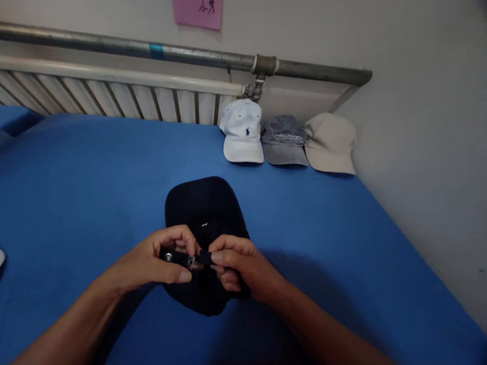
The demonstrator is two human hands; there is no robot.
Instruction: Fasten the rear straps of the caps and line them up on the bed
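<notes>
While L hand [153, 259] pinches buckle end [178, 257] of dark cap's strap, R hand [247, 261] pinches strap tail [205, 257]; hands close tog., each clamped on its part. Dark cap [206, 194] under & just beyond both, brim pointing away, on blue sheet [83, 196]. Step, my read: strap work at buckle; can't tell if tail is thru. Next move calls for steady L grip, fine R fingertip ctrl, tail kept flat. Three caps [286, 141] beyond hands, toward R.
</notes>
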